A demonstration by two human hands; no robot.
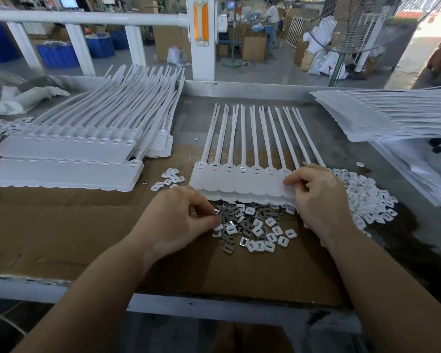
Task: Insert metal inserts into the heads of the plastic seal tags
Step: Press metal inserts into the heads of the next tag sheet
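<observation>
A strip of white plastic seal tags (pixel 239 179) lies in the middle of the table, tails pointing away, on top of another strip. Their heads (pixel 242 169) line up in a row. Just in front of the strip lies a pile of grey metal inserts (pixel 237 217) mixed with white plastic caps (pixel 270 234). My left hand (pixel 178 217) pinches a small piece at the left edge of that pile. My right hand (pixel 318 197) rests on the right end of the strip, its curled fingers pressing on the tag there.
Stacked strips of tags (pixel 69 154) lie at the left, another stack (pixel 382 115) at the far right. A heap of white caps (pixel 367 197) sits right of my right hand, a few more caps (pixel 171 175) left of the strip. Brown cardboard (pixel 61 233) covers the table.
</observation>
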